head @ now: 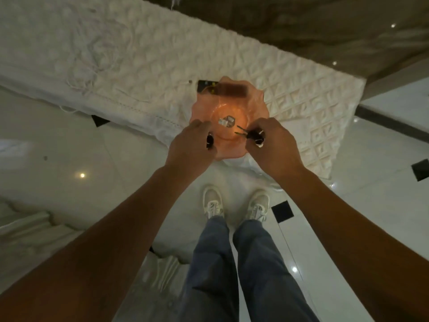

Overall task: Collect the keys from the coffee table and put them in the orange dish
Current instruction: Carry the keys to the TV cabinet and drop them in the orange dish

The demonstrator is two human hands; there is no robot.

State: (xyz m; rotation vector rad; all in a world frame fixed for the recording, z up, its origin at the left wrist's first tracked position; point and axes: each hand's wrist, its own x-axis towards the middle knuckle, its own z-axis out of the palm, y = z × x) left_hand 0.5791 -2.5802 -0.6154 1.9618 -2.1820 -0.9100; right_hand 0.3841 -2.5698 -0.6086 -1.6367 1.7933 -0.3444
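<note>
The orange dish (253,98), translucent with a wavy rim, rests on a white quilted cloth at the table's near edge. A small silvery object (226,121) lies in its middle. My right hand (274,147) is over the dish's right side, shut on black-headed keys (253,135) whose blades point left over the bowl. My left hand (192,145) hovers over the dish's left rim, closed around a black key head (210,141) that shows under the fingers.
The white quilted cloth (301,94) covers the coffee table. A dark rectangular object (207,87) lies behind the dish, partly seen through its rim. Below are glossy white floor tiles (69,140) and my shoes (213,203). A carved white edge (25,224) stands at lower left.
</note>
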